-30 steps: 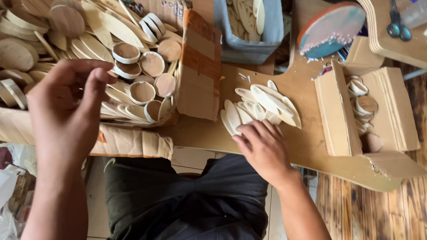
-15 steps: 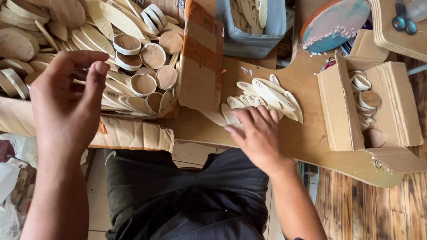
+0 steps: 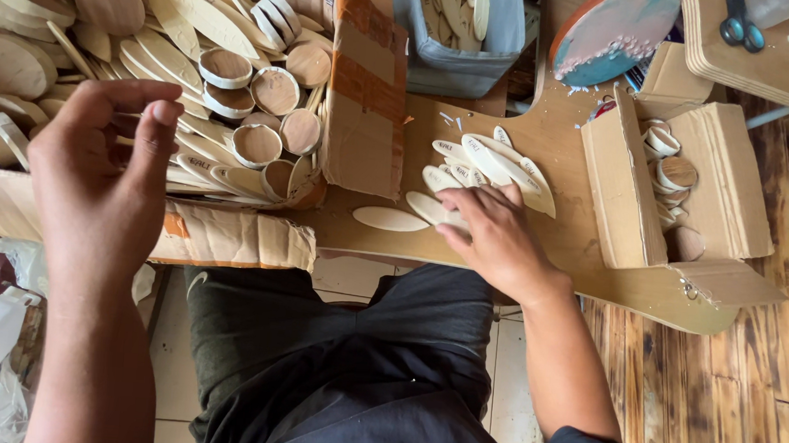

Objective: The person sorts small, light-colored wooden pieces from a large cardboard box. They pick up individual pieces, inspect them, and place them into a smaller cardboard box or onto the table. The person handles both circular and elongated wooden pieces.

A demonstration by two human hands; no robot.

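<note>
1. the left hand [image 3: 96,180] hovers over the near edge of a large open cardboard box [image 3: 229,239], fingers loosely curled, thumb and forefinger drawn close; whether anything small sits between them cannot be told.
2. that box is filled with pale oval wooden slats [image 3: 179,17] and short round wooden cups with white rims [image 3: 226,67], heaped without order; the cups lie toward the box's right side, just beyond the left hand's fingertips.
3. the right hand [image 3: 494,237] lies palm down and spread flat on a light wooden board [image 3: 564,141], its fingers pressing on the near end of a fanned row of flat oval wooden pieces [image 3: 499,159].
4. one more single oval wooden piece [image 3: 391,219] lies apart on the board, just left of the right hand, not touched.
5. right of the hand stands a small open cardboard box [image 3: 726,178] holding a few of the same round cups, near but not touching the hand.
6. a grey fabric bin [image 3: 454,65] with more oval pieces stands at the far edge of the board, and beside it lies a round disc with a teal and pink face [image 3: 612,29].
7. scissors with dark handles [image 3: 742,26] rest on a stack of plywood sheets at the upper right, well apart from both hands.
8. the person wears dark clothing and sits over a wooden plank floor [image 3: 721,397].
</note>
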